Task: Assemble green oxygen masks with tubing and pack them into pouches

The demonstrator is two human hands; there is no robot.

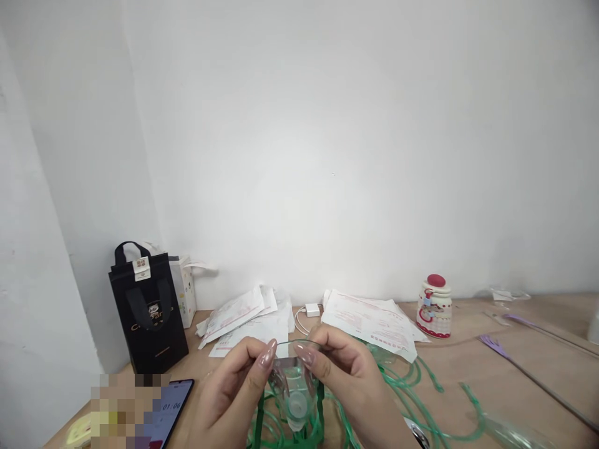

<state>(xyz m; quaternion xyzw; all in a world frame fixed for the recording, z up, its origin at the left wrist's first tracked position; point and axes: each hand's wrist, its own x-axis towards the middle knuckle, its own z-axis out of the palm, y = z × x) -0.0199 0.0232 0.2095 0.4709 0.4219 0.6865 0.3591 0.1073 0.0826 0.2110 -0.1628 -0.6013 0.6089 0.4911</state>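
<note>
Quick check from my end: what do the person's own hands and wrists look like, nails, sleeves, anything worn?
Both the left hand and the right hand are bare, with long, pointed, glossy pink nails. No sleeves show. A dark band with a shiny part sits at the right wrist, partly cut off by the frame.

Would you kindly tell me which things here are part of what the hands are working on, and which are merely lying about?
In hand:
left hand and right hand, both pinching the clear mask
green tubing and green strap beside it

Lying about:
black gift bag
white box
paper packets
white charger
red-capped bottle
phone
</note>
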